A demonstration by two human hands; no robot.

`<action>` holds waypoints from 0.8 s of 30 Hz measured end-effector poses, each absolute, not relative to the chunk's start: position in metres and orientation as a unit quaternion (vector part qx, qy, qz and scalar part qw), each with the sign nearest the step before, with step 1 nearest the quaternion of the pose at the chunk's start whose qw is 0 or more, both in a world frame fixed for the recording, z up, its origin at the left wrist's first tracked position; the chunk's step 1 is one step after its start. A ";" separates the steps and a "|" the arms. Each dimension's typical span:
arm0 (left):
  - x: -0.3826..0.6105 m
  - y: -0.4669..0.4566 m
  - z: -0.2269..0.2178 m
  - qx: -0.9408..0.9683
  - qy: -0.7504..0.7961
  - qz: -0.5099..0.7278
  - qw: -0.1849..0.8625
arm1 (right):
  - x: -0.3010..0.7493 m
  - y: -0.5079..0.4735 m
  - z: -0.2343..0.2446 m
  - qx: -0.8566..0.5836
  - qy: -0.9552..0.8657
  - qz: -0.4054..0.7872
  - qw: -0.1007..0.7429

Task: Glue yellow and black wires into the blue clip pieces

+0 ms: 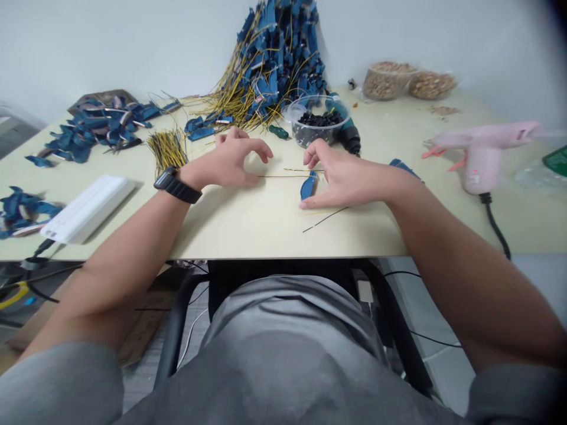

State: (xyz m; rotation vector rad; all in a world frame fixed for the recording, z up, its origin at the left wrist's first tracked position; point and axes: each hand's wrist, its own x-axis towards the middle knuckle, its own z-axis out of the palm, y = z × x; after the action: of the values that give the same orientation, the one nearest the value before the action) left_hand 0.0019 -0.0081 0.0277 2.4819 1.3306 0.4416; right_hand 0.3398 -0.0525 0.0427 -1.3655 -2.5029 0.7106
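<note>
To the left of the left hand [234, 158], I saw a pile of blue pieces [88, 125], then a bundle of loose wires [170, 152], seemingly work left to do. That hand was curved, a thin wire [283, 176] reaching its thumb; whether pinched, I couldn't tell. Beyond both hands rose a heap of wired blue pieces [283, 65], apparently done. Between them, one blue piece [308, 188] lay within the wide-arched right hand [341, 177], not yet on the heap.

Head view: from my head, forward and down.
Near: my grey shirt [274, 354].
Far: white wall [133, 41] behind the worktop [239, 230].
</note>
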 end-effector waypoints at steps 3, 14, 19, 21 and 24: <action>0.000 -0.006 0.026 0.859 0.460 0.174 0.139 | 0.339 -0.054 0.044 -0.468 -0.846 0.236 0.100; -0.013 0.001 0.028 0.851 0.478 0.170 0.135 | 0.337 -0.054 0.046 -0.475 -0.842 0.237 0.092; -0.021 0.009 0.025 0.848 0.479 0.184 0.137 | 0.338 -0.052 0.043 -0.468 -0.846 0.237 0.093; -0.023 0.010 0.027 0.845 0.488 0.174 0.131 | 0.338 -0.052 0.042 -0.468 -0.846 0.237 0.094; -0.026 0.007 0.035 0.841 0.508 0.137 0.121 | 0.339 -0.053 0.043 -0.466 -0.847 0.237 0.098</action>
State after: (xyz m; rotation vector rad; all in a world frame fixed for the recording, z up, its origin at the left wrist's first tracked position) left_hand -0.0258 0.0074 0.0351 2.4577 1.4850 0.4011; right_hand 0.3389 -0.0527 0.0429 -1.3788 -2.5071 0.7012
